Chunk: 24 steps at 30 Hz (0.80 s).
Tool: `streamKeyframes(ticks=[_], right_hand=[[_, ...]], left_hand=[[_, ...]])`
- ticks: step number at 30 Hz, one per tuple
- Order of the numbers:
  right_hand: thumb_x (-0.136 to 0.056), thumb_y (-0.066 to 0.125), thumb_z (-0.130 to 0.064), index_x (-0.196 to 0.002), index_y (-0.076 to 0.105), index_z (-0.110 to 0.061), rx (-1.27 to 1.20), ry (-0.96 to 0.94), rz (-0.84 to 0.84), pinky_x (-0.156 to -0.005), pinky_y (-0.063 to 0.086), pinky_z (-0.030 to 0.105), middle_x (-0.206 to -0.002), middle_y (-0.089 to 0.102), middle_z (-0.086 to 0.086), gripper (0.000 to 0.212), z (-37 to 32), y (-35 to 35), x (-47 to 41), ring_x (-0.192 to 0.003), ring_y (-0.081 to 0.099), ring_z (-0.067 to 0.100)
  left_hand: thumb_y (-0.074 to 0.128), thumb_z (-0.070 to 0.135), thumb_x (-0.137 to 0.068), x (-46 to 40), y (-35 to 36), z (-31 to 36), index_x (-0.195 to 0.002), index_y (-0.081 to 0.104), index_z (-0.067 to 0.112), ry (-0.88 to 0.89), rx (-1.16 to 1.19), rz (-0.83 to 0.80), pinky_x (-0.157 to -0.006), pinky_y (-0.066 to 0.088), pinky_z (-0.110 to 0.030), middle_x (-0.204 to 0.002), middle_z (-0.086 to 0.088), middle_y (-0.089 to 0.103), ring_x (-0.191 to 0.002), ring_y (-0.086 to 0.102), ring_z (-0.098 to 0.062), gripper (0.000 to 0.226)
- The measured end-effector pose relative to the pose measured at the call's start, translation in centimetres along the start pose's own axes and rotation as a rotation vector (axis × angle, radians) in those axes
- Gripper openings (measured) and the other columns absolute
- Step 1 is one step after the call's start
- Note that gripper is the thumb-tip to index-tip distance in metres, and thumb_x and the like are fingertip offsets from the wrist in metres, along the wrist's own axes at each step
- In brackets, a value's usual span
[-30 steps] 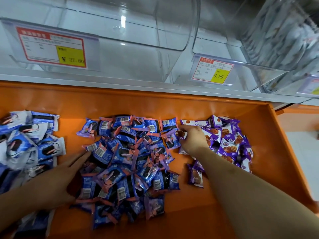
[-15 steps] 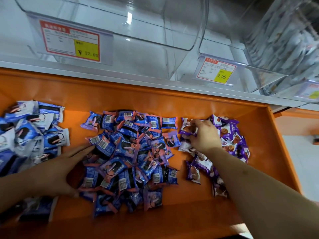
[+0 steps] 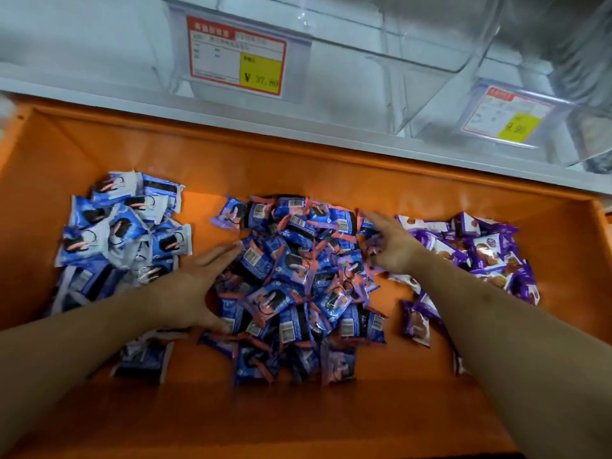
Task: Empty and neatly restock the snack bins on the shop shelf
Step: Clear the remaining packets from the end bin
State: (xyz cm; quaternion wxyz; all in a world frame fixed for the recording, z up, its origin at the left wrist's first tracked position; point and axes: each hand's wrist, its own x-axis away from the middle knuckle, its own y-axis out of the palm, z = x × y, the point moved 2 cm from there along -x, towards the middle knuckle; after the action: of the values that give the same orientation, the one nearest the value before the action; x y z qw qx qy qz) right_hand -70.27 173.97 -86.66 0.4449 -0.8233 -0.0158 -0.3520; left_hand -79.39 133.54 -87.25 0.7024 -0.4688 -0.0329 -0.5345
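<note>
Scene: A person leans over a wide orange shelf tray [image 3: 331,167] in a shop, both bare forearms reaching in from the near edge.

Stock: Three heaps of wrapped snacks lie loose on the tray floor: a pile of pale blue-and-white sandwich-biscuit packets [image 3: 122,233] at left, a larger middle pile of dark blue packets with pink crimped ends [image 3: 298,276], and a pile of purple-and-white biscuit packets [image 3: 480,253] at right.

Bins: Two clear plastic snack bins [image 3: 414,44] stand above the tray's back wall and look empty, each fronted by a red-bordered price label with a yellow panel [image 3: 236,56]; a third bin at far right is too blurred to judge.

Left hand: The left hand [image 3: 195,286] lies flat against the left flank of the middle pile, fingers straight, thumb spread low, gripping nothing.

Right hand: The right hand [image 3: 394,243] sits at the pile's upper right edge, between it and the purple packets, fingers extended though motion-blurred; no packet appears to be held.

Step in hand: Apparently corralling the dark blue packets, keeping them apart from their neighbours.

Next move: Likely closing both hands inward to scoop a batch, then lifting it to the matching bin without dragging purple strays along.
</note>
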Motion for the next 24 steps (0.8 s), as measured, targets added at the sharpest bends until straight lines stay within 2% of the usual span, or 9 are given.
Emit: streamKeyframes(ticks=[1, 3, 6, 8, 11, 15, 18, 21, 24], right_hand=[[-0.072, 0.08, -0.017, -0.161, 0.028, -0.043, 0.024, 0.017, -0.015, -0.111, 0.05, 0.043, -0.172, 0.012, -0.004, 0.106, 0.6, 1.1, -1.5, -0.151, 0.032, 0.023], [-0.073, 0.066, -0.031, -0.159, 0.038, -0.035, 0.071, 0.013, -0.004, -0.123, 0.035, 0.04, -0.166, 0.031, 0.0, 0.09, 1.3, 2.7, -3.5, -0.154, 0.029, 0.024], [-0.082, 0.065, -0.003, -0.139, 0.061, -0.037, -0.194, 0.006, 0.013, -0.102, 0.055, 0.043, -0.128, 0.064, -0.007, 0.066, -0.9, 2.7, -1.7, -0.122, 0.064, 0.024], [-0.086, 0.057, 0.019, -0.136, 0.061, -0.042, -0.327, 0.036, -0.082, -0.078, 0.055, 0.051, -0.116, 0.072, -0.003, 0.078, -1.4, 2.7, 0.0, -0.105, 0.07, 0.045], [-0.088, 0.06, 0.019, -0.143, 0.054, -0.051, -0.457, 0.101, -0.07, -0.067, 0.055, 0.052, -0.12, 0.07, 0.008, 0.09, -1.0, 2.4, 1.6, -0.109, 0.063, 0.055], [-0.092, 0.067, 0.006, -0.143, 0.058, -0.04, -0.374, 0.114, 0.066, -0.065, 0.061, 0.046, -0.105, 0.062, -0.011, 0.069, -2.1, 0.6, 4.3, -0.103, 0.072, 0.037], [-0.09, 0.063, 0.005, -0.131, 0.06, -0.032, -0.279, 0.081, 0.123, -0.061, 0.058, 0.043, -0.108, 0.066, -0.001, 0.056, -3.3, -0.1, 5.9, -0.08, 0.07, 0.032], [-0.088, 0.062, 0.002, -0.105, 0.064, -0.024, -0.238, -0.054, 0.148, -0.067, 0.056, 0.043, -0.103, 0.069, 0.007, 0.031, -5.2, 0.1, 6.7, -0.076, 0.065, 0.026], [-0.092, 0.075, -0.017, -0.096, 0.065, -0.029, -0.207, -0.18, 0.122, -0.075, 0.055, 0.037, -0.094, 0.068, 0.0, 0.016, -7.8, 1.1, 7.1, -0.086, 0.066, 0.02]], left_hand=[[0.085, 0.077, -0.057, -0.1, 0.2, -0.1, -0.151, -0.027, 0.06, -0.003, -0.005, -0.008, -0.124, 0.031, -0.047, -0.166, 0.026, -0.024, -0.159, 0.001, -0.016, 0.147], [0.085, 0.077, -0.06, -0.3, 0.5, -0.3, -0.151, -0.027, 0.058, -0.007, -0.01, -0.022, -0.123, 0.032, -0.047, -0.165, 0.027, -0.027, -0.159, -0.001, -0.015, 0.146], [0.085, 0.074, -0.061, -0.4, 0.9, -0.4, -0.152, -0.027, 0.056, -0.014, -0.013, -0.037, -0.119, 0.039, -0.046, -0.162, 0.03, -0.031, -0.159, 0.003, -0.017, 0.146], [0.086, 0.072, -0.061, -0.4, 0.9, -0.4, -0.154, -0.025, 0.055, -0.023, -0.002, -0.041, -0.118, 0.04, -0.043, -0.163, 0.029, -0.03, -0.159, 0.005, -0.017, 0.146], [0.088, 0.072, -0.058, -0.3, 0.8, -0.3, -0.154, -0.024, 0.055, -0.02, 0.019, -0.029, -0.12, 0.038, -0.041, -0.165, 0.028, -0.027, -0.159, 0.005, -0.016, 0.148], [0.09, 0.074, -0.054, 0.0, 0.1, 0.3, -0.157, -0.017, 0.055, -0.029, 0.032, -0.03, -0.122, 0.034, -0.041, -0.167, 0.027, -0.019, -0.158, 0.005, -0.014, 0.149], [0.09, 0.071, -0.056, 0.2, -0.7, 1.1, -0.161, 0.005, 0.05, -0.035, 0.044, 0.037, -0.12, 0.037, -0.037, -0.168, 0.021, 0.003, -0.154, 0.016, -0.013, 0.136], [0.088, 0.066, -0.065, 0.7, -1.4, 2.1, -0.138, 0.044, 0.04, -0.063, 0.016, 0.07, -0.103, 0.048, -0.029, -0.143, 0.016, 0.043, -0.127, 0.047, -0.008, 0.089], [0.086, 0.062, -0.071, 1.0, -1.2, 2.9, -0.122, 0.055, 0.04, -0.086, -0.037, 0.003, -0.093, 0.054, -0.029, -0.123, 0.017, 0.058, -0.109, 0.056, -0.004, 0.064]])
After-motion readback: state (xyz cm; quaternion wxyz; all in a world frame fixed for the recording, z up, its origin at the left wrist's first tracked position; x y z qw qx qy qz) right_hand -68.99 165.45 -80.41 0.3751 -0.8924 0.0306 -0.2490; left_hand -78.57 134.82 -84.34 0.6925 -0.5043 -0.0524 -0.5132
